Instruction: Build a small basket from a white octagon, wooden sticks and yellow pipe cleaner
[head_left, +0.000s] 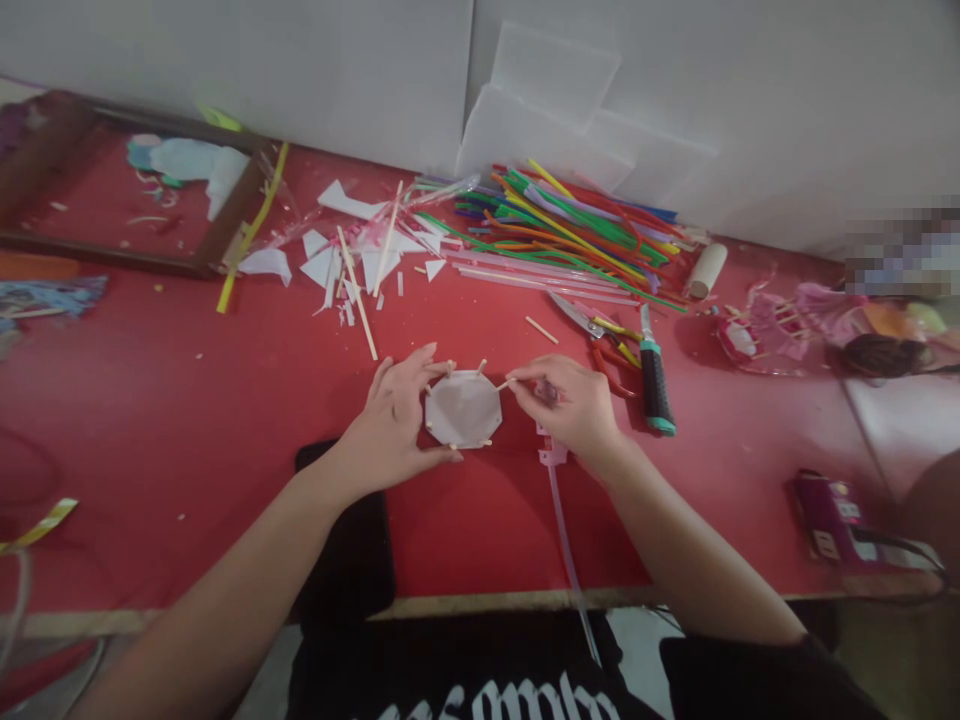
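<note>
A white eight-sided piece of card (463, 410) lies in front of me, with several short wooden sticks standing around its rim. My left hand (397, 420) grips the card's left side, thumb at the lower edge and fingers at the upper edge. At the right corner, my right hand (562, 400) pinches a short wooden stick (506, 384) whose tip meets the card's edge. Partly hidden under that hand is a pink glue gun (553, 450), a pale glue stick trailing from it toward the table edge.
Scissors (577, 315), red-handled pliers (611, 370) and a green-black knife (656, 385) lie to the right. Behind are colourful pipe cleaners (577, 230) and white card scraps (322, 262). A black phone-like slab (352, 550) sits under my left forearm; a purple power strip (832, 515) is at right.
</note>
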